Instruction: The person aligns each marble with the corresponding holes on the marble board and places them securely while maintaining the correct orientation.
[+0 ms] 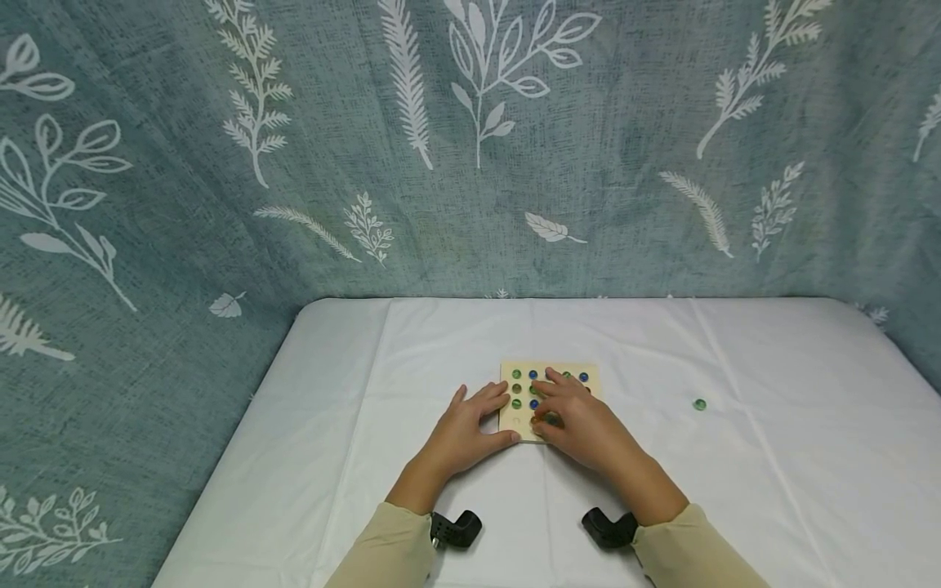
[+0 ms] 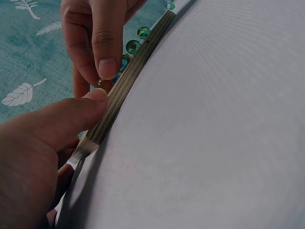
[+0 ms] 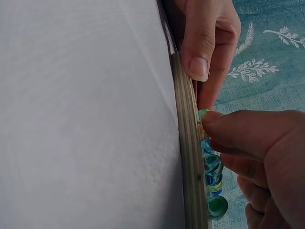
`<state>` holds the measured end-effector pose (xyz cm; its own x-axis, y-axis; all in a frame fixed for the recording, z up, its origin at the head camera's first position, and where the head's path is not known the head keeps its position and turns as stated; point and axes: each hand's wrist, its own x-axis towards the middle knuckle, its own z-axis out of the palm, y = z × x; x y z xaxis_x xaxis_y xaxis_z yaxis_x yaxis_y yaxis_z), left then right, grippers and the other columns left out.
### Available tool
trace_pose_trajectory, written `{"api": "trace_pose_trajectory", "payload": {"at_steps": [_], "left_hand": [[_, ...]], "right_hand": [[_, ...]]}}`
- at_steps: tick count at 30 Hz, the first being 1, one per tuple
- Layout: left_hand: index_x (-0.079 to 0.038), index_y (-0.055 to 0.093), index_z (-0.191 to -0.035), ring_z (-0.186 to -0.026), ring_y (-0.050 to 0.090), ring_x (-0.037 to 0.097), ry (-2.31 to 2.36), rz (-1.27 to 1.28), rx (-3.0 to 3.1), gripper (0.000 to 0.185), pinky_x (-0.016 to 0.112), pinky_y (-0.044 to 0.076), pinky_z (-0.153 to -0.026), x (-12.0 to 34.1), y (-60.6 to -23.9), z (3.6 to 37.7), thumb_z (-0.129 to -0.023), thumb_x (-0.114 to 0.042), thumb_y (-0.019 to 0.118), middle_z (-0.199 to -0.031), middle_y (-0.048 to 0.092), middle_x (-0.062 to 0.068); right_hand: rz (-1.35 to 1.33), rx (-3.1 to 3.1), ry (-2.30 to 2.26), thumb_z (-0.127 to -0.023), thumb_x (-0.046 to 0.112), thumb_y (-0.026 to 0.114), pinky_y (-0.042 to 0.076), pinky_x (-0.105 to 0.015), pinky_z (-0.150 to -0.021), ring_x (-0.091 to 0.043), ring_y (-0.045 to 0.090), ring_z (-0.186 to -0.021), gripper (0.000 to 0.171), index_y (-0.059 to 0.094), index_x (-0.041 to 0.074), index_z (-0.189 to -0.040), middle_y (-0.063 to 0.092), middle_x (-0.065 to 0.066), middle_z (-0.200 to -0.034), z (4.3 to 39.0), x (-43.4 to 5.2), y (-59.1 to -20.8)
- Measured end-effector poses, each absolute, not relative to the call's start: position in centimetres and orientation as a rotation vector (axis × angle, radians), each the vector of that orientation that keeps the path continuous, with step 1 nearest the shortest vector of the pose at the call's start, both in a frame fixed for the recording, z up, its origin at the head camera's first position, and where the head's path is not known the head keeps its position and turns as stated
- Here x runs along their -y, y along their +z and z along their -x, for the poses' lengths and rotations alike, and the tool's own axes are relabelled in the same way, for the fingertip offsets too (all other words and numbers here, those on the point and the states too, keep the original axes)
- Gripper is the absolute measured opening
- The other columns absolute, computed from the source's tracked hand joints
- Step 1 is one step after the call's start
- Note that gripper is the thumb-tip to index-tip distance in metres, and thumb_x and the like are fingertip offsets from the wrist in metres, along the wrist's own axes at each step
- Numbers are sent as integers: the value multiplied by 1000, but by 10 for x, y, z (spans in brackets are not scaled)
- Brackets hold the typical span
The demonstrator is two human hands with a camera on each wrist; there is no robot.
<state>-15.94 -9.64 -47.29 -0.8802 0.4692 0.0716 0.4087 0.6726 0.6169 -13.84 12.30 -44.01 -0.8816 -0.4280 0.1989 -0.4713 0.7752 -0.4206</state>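
A square wooden board [image 1: 515, 426] with rows of green and blue marbles [image 1: 517, 389] lies on the white table. My left hand [image 1: 494, 418] steadies the board's left front corner, with straight fingers on top and the thumb [image 2: 90, 102] pressed against the striped edge [image 2: 125, 85]. My right hand [image 1: 547, 418] is over the board's front part and pinches a green marble [image 3: 203, 113] between thumb [image 3: 228, 126] and fingertip [image 2: 107, 67], right at the board's surface. More marbles [image 3: 212, 164] sit in holes behind it.
One loose green marble [image 1: 699, 404] lies on the white tablecloth [image 1: 735, 490] to the right of the board. A leaf-patterned blue curtain [image 1: 470, 163] hangs behind and to the left of the table. Black wrist mounts [image 1: 457, 529] show at my sleeves.
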Motion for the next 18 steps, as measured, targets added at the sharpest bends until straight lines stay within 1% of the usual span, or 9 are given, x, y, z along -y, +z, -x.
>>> {"api": "trace_pose_trajectory", "payload": {"at_steps": [10,18], "left_hand": [[-17,53,-144,-146,33,10,999,-736,-2785,69,43,8,-127,96,-471,158,-86,-49,72,-155,39,-10],[-16,53,-143,-146,33,11,998,-722,-2784,68,42,8,-127,95,-470,158,-86,-47,73,-155,40,-11]], "right_hand": [[-738,2852,723,-84,17,79,29,-59,-118,-36,37,-143,6,77,15,-89,59,-11,-139,138,-124,-440],[-726,2867,742,-84,18,78,31,-60,-116,-36,36,-144,9,76,13,-92,57,-11,-141,135,-129,-437]]}}
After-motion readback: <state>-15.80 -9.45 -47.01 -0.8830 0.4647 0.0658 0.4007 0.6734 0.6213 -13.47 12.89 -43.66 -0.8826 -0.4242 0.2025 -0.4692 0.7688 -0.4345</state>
